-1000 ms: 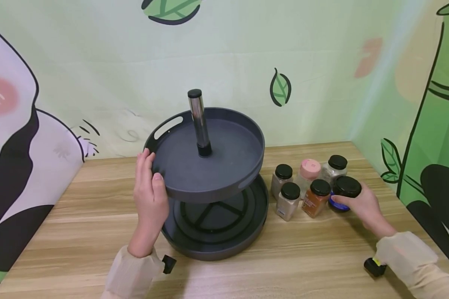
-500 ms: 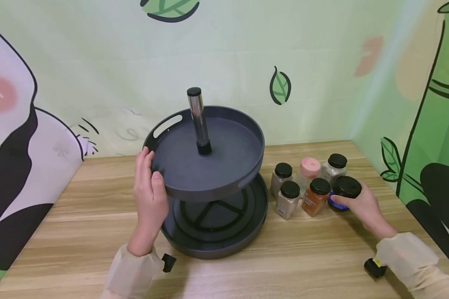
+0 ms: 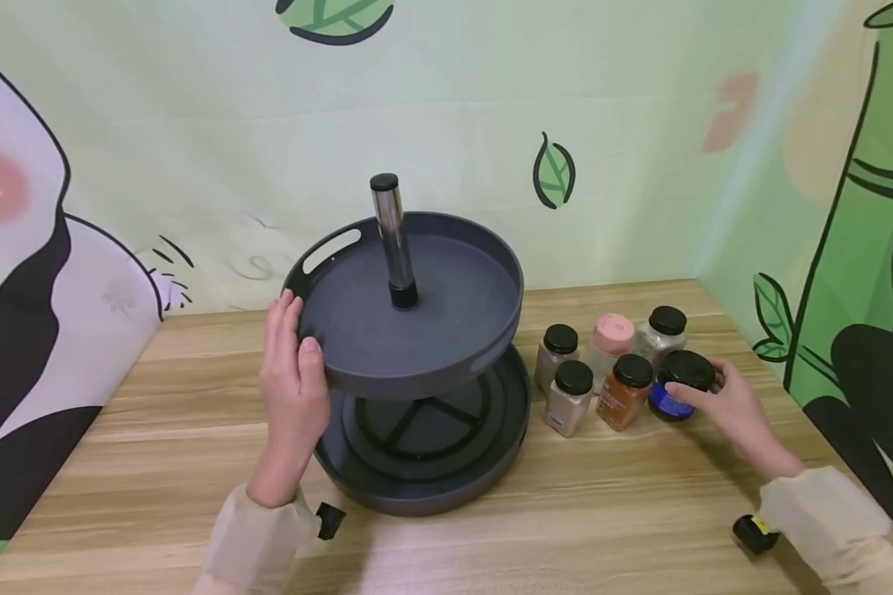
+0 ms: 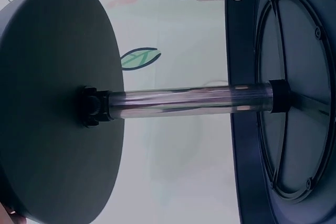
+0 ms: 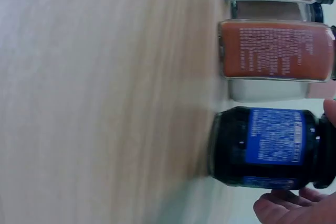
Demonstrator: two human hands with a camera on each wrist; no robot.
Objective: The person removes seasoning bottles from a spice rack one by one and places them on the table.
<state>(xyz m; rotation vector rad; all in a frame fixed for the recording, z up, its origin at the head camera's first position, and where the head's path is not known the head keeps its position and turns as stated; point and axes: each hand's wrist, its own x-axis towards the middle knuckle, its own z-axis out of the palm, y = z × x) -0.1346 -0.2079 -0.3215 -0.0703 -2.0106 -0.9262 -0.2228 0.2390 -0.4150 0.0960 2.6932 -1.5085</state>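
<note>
A dark grey two-tier turntable rack stands on the table. My left hand (image 3: 292, 392) rests against the left rim of its upper tray (image 3: 446, 322), fingers straight. The lower tray (image 3: 424, 496) lies beneath, joined by a metal pole (image 4: 178, 100) in the left wrist view. On the right, my right hand (image 3: 733, 409) is around a black-lidded jar with a blue label (image 3: 673, 401), which stands on the table. The thumb lies in front of the jar, and the loosened fingers (image 5: 275, 211) show behind it, slightly apart from the glass in the right wrist view.
Left of the jar stand several spice bottles: an orange one (image 3: 623, 397), a beige one (image 3: 568, 405), a greyish one (image 3: 556, 359), a pink-capped one (image 3: 610, 339) and a black-capped clear one (image 3: 662, 335). A printed cloth backdrop (image 3: 454, 107) rises behind the table.
My right hand has loosened and shifted slightly right, so more of the blue label shows and the fingers appear behind the lid. The left hand stays on the upper tray's rim.
</note>
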